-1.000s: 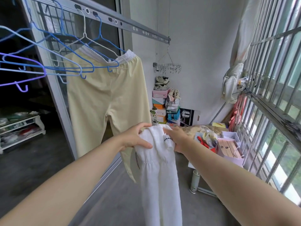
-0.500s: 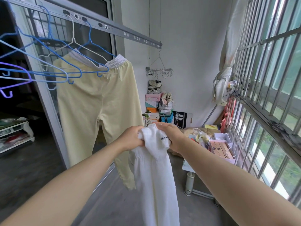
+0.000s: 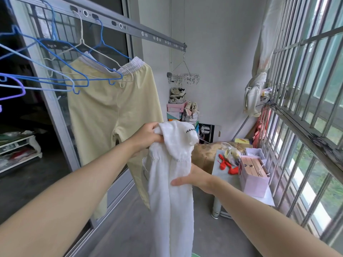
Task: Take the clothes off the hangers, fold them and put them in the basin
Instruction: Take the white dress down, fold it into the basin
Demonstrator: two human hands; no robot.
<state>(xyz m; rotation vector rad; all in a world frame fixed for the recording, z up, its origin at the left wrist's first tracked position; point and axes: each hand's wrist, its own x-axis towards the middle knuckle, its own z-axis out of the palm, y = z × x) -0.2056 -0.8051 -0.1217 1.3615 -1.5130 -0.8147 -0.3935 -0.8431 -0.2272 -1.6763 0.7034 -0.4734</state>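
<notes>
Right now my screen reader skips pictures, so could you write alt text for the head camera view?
A person's left hand grips the top of a long white cloth garment, and the right hand holds it lower down. Behind, pale yellow fabric trousers hang from a grey metal rail.

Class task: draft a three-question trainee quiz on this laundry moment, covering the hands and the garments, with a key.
1. True or false: the yellow trousers hang from the rail.
2. Which hand grips the top of the white garment? A: left hand. B: right hand. C: neither.
3. Fill in: the right hand holds the white garment ____ down than the left hand.
Key: 1 true; 2 A; 3 lower.
</notes>
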